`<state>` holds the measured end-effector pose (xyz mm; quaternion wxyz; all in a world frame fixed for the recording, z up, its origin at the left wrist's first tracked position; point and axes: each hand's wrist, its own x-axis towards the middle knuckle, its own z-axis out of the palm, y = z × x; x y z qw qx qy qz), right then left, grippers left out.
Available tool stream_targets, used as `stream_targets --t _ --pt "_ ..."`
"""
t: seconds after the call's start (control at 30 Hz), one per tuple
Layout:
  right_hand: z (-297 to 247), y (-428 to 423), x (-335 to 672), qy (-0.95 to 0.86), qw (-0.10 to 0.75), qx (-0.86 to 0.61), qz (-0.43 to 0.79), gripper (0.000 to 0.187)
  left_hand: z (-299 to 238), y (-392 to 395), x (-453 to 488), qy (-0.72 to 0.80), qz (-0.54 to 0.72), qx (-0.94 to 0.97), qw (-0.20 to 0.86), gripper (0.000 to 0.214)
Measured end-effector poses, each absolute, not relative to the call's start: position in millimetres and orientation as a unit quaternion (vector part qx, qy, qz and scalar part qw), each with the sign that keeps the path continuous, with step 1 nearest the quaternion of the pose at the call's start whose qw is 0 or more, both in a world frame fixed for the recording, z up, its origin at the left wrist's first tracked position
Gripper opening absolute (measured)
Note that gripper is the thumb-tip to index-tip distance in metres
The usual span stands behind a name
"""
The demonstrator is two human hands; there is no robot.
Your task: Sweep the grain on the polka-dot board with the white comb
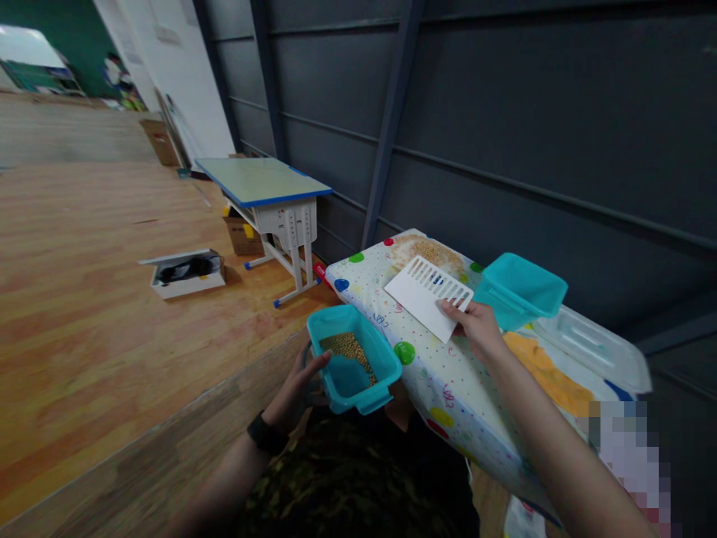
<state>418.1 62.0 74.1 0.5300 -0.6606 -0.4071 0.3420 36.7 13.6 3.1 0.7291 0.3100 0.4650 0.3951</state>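
My left hand (302, 385), with a dark band on its wrist, grips the left side of a teal plastic tub (386, 355). The tub is tilted beside the table's near edge, and round tan beans (346, 346) lie along its inside. Between the thumb and fingers of my right hand (476, 325) is a white slotted plastic scoop (417, 291), held flat over the table, its slots toward the far side. Beyond it, a spread of small tan grains or beans (429, 250) lies on the patterned tablecloth (358, 280).
A second teal tub (518, 288) stands at the table's right, near a clear lid (599, 347) and an orange cloth (543, 370). A dark panelled wall (538, 112) runs behind. Further left are a school desk (263, 179) and an open white box (187, 280) on the floor.
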Motion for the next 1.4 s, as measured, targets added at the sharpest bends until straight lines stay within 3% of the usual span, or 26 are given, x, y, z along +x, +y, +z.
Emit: stream_targets --t 0.47,0.67,0.87,1.4 --pt "79.2 55.3 418.1 -0.413 0.516 -0.656 0.364 0.067 7.7 12.8 37.2 0.467 0.391 0.305 0.732 0.136" --pt "76.5 47.6 415.2 -0.422 0.502 -0.658 0.37 0.072 7.3 13.1 37.9 0.464 0.392 0.301 0.735 0.141" --pt "79.2 51.0 415.4 -0.408 0.521 -0.658 0.36 0.071 6.2 13.7 37.4 0.464 0.391 0.308 0.733 0.133" --pt "81.2 29.3 422.1 -0.425 0.489 -0.666 0.369 0.072 7.7 11.9 38.2 0.459 0.394 0.291 0.741 0.135"
